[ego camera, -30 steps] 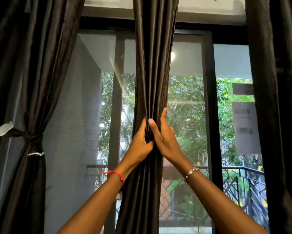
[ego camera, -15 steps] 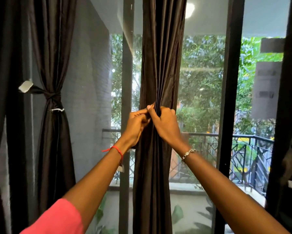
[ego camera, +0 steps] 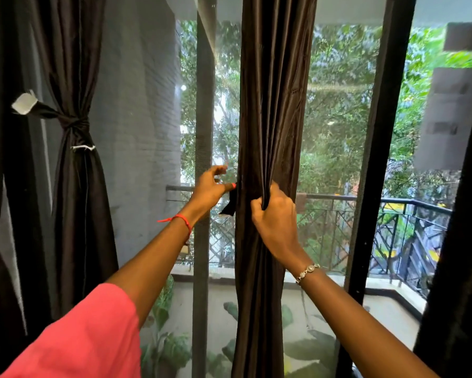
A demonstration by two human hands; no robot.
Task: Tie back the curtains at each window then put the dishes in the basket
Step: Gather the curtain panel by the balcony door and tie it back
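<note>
**Step in hand: tying back the middle curtain.**

The middle curtain (ego camera: 273,105) hangs gathered in front of the window glass. The right hand (ego camera: 275,225) holds the bundle, its fingers (ego camera: 258,207) clamped round a fistful of folds. The left hand (ego camera: 207,189) sits just beside the curtain's left edge, fingers apart, loosely curved and holding nothing. Its thumb (ego camera: 229,186) reaches to the edge, where a short dark tie strip (ego camera: 228,207) hangs down. Whether the thumb presses the strip cannot be told.

**Recommended procedure**
- Maintain the right-hand grip so that no fold slips out of the bundle.
- Take the free end of the strip with the left hand.
- Pass the strip round the whole bundle, not part of it, and draw it snug at the height of the grip.
- Release the right hand only when the strip bears the load.

**Surroundings and obstructions**
- The left curtain (ego camera: 76,214) is already cinched by its tieback (ego camera: 71,124), which leads to a white tab (ego camera: 25,102) at the wall.
- A grey window post (ego camera: 203,118) stands close behind the left hand and may limit the reach round the back of the bundle.
- A black frame post (ego camera: 376,159) stands to the right, well apart from the hands.
- A third curtain (ego camera: 464,268) hangs at the far right edge; whether it is tied cannot be told.
- Dishes and basket are not in view.
</note>
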